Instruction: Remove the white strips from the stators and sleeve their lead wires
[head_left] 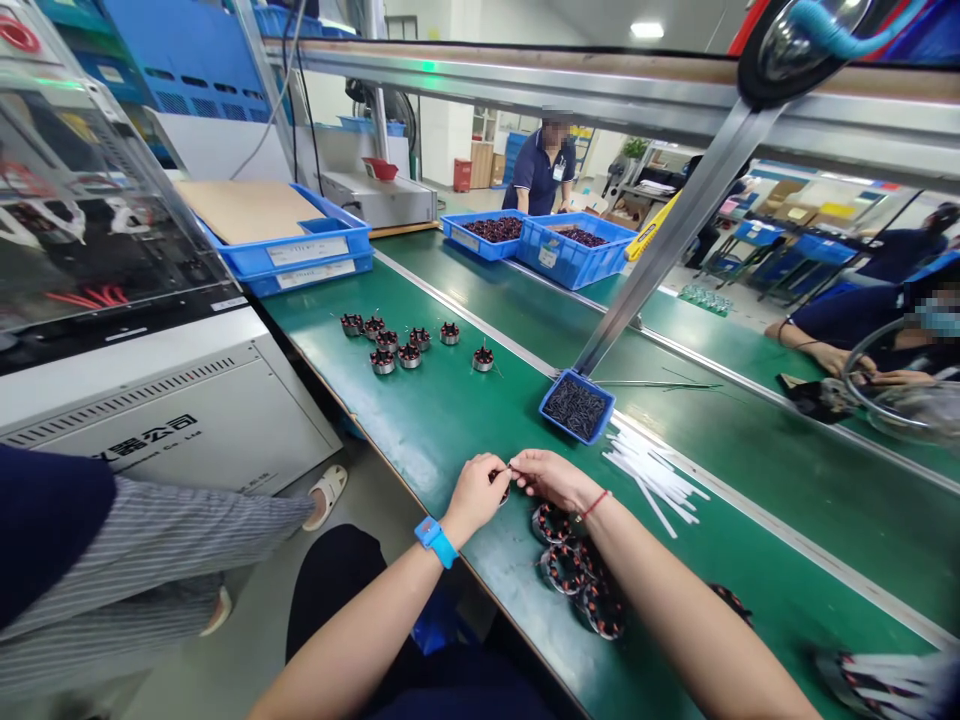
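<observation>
My left hand (478,492), with a blue band on its wrist, is closed around a motor stator (504,494), mostly hidden by the fingers. My right hand (550,476) meets it at the fingertips in a pinch; what lies between them is dark and too small to name. Below my right wrist, several ring-shaped stators (562,568) with reddish windings rest on the green table (420,430). Just beyond my hands stands a small blue bin (564,429) of short black pieces (576,402). White strips (654,472) are spread to its right.
More stators (384,360) stand farther left on the table. Blue crates (574,262) of dark parts sit at the back. A slanted metal post (667,240) rises behind the small bin. A machine cabinet (165,420) and a standing person's legs (247,540) are at left; a co-worker's hands (847,360) at right.
</observation>
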